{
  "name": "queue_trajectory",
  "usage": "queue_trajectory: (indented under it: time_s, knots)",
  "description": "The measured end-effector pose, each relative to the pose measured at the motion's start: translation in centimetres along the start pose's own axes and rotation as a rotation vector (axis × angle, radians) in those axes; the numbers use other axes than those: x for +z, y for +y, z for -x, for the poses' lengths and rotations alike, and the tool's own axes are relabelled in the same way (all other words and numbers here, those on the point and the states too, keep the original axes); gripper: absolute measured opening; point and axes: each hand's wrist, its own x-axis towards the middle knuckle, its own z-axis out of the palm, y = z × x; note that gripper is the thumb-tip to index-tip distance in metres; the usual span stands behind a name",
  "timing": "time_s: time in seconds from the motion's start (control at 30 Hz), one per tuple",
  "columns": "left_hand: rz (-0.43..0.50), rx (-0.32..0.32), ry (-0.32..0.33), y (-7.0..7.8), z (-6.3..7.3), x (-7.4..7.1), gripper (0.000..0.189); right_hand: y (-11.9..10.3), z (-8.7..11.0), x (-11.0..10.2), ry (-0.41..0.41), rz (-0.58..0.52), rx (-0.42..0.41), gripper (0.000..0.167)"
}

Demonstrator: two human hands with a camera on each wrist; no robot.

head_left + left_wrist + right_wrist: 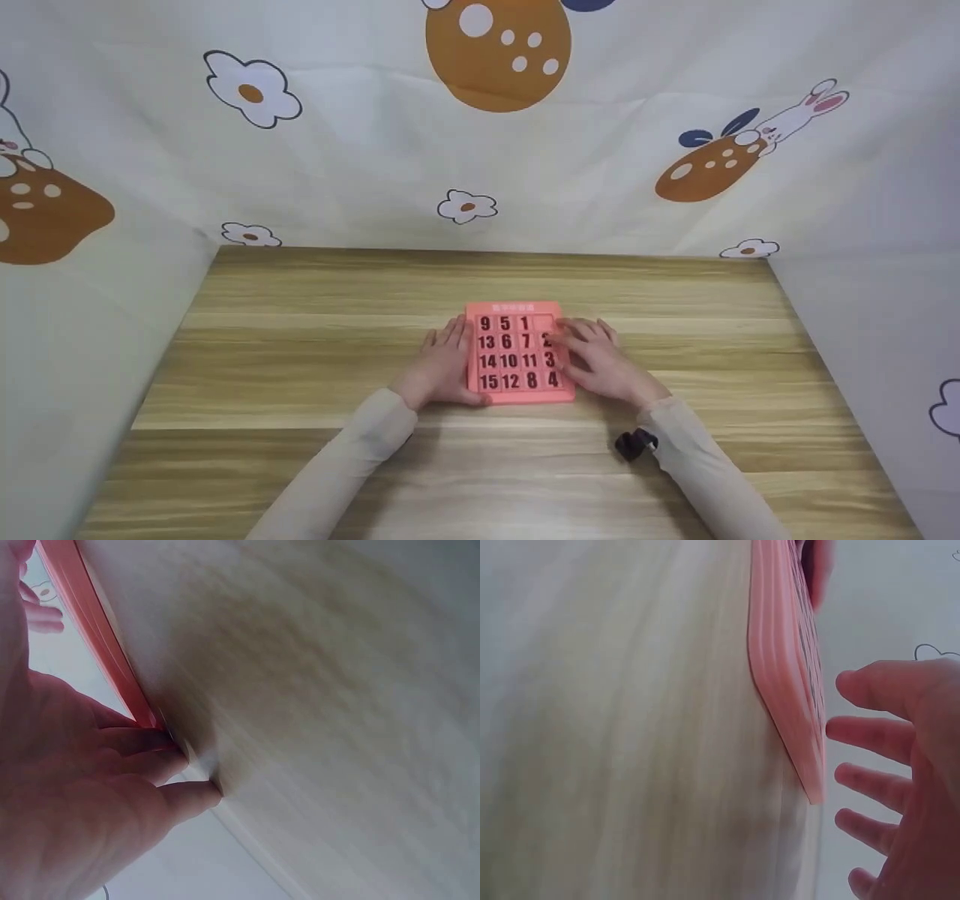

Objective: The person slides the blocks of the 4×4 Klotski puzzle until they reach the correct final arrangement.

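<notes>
A pink number sliding puzzle lies flat on the wooden table, its black-numbered tiles facing up. The vacant slot is at its top right corner, beside the 1 and above the 2. My left hand lies along the puzzle's left side, fingers extended against the edge and thumb at the lower left corner. In the left wrist view, fingertips rest on the table by the pink frame. My right hand reaches over the right column with spread fingers, fingertips overlapping the 2. From the right wrist, those fingers appear loosely bent above the frame.
The wood-grain table extends around the puzzle on all sides. Pale cloth printed with flowers, rabbits and orange shapes walls in the back and both sides. A small black device sits at the right wrist.
</notes>
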Motion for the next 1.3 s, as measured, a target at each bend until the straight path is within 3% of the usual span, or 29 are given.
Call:
queue_trajectory:
  time_s: [0.2,0.47,0.6,1.1,1.3]
  knots:
    - [-0.008,-0.001,-0.004,0.0,0.0,0.0,0.131,-0.1,0.8,0.1,0.011,0.038,-0.020,0.039]
    - [-0.026,0.013,0.002,0.0,-0.2,0.1,0.132,-0.2,-0.3,0.2,-0.055,0.080,0.131,0.051]
    - [-0.041,0.022,0.002,0.0,-0.1,0.2,0.132,-0.2,-0.8,0.2,-0.063,0.070,0.150,0.053]
    - [-0.027,0.024,0.005,0.0,0.1,-0.1,0.131,-0.3,1.4,0.0,-0.057,0.094,-0.005,0.049]
    - [-0.033,0.023,-0.005,0.0,0.1,-0.2,0.131,-0.7,2.6,-0.2,-0.055,0.104,-0.105,0.045]
